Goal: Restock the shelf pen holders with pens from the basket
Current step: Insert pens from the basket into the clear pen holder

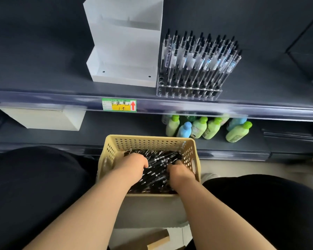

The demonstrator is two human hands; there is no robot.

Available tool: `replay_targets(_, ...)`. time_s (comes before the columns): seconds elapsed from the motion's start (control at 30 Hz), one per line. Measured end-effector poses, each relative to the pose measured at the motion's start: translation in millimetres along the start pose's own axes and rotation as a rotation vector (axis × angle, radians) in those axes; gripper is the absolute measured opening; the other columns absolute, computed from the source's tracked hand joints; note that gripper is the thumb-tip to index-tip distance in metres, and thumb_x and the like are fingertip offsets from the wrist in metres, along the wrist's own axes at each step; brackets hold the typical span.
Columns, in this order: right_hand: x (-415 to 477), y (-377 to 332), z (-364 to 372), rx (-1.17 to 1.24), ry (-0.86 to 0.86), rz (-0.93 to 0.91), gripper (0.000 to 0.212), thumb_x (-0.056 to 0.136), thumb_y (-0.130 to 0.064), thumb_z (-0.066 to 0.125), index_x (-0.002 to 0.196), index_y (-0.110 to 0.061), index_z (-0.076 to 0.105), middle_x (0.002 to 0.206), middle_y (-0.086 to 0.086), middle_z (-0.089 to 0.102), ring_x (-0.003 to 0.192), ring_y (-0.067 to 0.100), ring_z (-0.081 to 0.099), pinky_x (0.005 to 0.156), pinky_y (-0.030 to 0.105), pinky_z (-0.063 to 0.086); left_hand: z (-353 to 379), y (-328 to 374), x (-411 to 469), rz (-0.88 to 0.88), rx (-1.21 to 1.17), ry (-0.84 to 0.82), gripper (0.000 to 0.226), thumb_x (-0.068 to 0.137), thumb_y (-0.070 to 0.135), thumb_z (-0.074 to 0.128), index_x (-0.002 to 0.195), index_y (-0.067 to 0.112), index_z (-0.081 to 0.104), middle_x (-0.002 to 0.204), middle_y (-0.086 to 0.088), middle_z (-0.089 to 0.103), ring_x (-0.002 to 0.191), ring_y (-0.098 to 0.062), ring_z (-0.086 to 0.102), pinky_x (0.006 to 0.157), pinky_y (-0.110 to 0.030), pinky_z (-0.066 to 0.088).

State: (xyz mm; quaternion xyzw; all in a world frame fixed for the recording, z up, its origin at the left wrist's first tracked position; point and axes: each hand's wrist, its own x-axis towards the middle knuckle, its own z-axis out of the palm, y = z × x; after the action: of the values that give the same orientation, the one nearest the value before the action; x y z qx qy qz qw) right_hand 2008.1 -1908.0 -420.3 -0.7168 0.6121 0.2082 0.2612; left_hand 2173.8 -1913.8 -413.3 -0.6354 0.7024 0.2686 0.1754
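A beige perforated basket [114, 148] sits low in front of me, filled with black pens [157, 174]. Both hands are down inside it. My left hand [132, 167] curls its fingers into the pile on the left side. My right hand [179, 173] grips into the pens on the right side. Up on the shelf stands a clear acrylic pen holder [188, 92] packed with upright pens [201, 58]. Beside it on the left stands a white tiered holder [123, 51] with nothing in it.
The dark shelf edge carries a green and yellow price label [119, 105]. On the lower shelf stand several green and blue bottles [206, 128] and a white box [42, 118]. My dark-clothed knees flank the basket. A wooden piece [152, 239] lies on the floor.
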Motion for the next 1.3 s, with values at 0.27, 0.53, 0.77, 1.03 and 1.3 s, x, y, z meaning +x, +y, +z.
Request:
replay_targets(0.27, 23.2, -0.8, -7.3, -0.183, 0.048, -0.059, 0.034, 0.090, -0.011, 0.052, 0.123, -0.016, 0.057, 0.129, 0.007, 0.050, 0.121, 0.027, 0.044, 0.098, 0.038, 0.039, 17.1, 28.1, 15.1, 0.130, 0.060, -0.114, 0.024, 0.091, 0.025, 0.052, 0.113, 0.018, 0.062, 0.114, -0.004, 0.061, 0.104, -0.025, 0.058, 0.089, -0.033, 0.048)
replay_targets(0.53, 5.7, 14.4, -6.4, 0.271, 0.001, 0.023, 0.015, 0.087, -0.015, 0.058, 0.096, -0.021, 0.068, 0.102, 0.003, 0.065, 0.094, 0.024, 0.061, 0.078, 0.027, 0.045, 18.4, 50.2, 18.7, -0.032, -0.057, -0.151, 0.019, 0.089, 0.031, 0.057, 0.107, 0.027, 0.062, 0.107, -0.003, 0.064, 0.096, -0.028, 0.061, 0.070, -0.026, 0.040)
replay_targets(0.77, -0.6, 18.2, -6.5, 0.394, 0.137, 0.089, 0.030, 0.092, -0.004, 0.046, 0.115, -0.012, 0.065, 0.119, 0.007, 0.063, 0.108, 0.023, 0.058, 0.085, 0.022, 0.042, 2.1, 40.4, 4.3, 0.041, -0.049, 0.093, 0.011, 0.094, 0.013, 0.045, 0.102, 0.018, 0.050, 0.098, -0.004, 0.059, 0.083, -0.024, 0.057, 0.062, -0.032, 0.040)
replay_targets(1.03, 1.5, -2.5, -2.4, -0.160, -0.294, 0.166, 0.035, 0.097, -0.010, 0.043, 0.132, -0.007, 0.049, 0.137, 0.012, 0.045, 0.125, 0.029, 0.042, 0.106, 0.035, 0.036, -10.1, 18.1, -10.5, -0.124, -0.209, 0.222, 0.009, 0.095, 0.014, 0.045, 0.101, 0.019, 0.044, 0.081, -0.002, 0.054, 0.067, -0.016, 0.052, 0.054, -0.029, 0.044)
replay_targets(1.3, 15.2, -4.9, 7.1, 0.066, -0.099, 0.230, 0.042, 0.096, -0.014, 0.047, 0.137, -0.004, 0.041, 0.140, 0.014, 0.043, 0.127, 0.030, 0.043, 0.100, 0.028, 0.040, -9.2, -11.8, -19.9, -0.258, -0.481, 0.272, 0.004, 0.093, 0.018, 0.051, 0.094, 0.016, 0.048, 0.079, -0.001, 0.057, 0.057, -0.011, 0.044, 0.047, -0.023, 0.029)
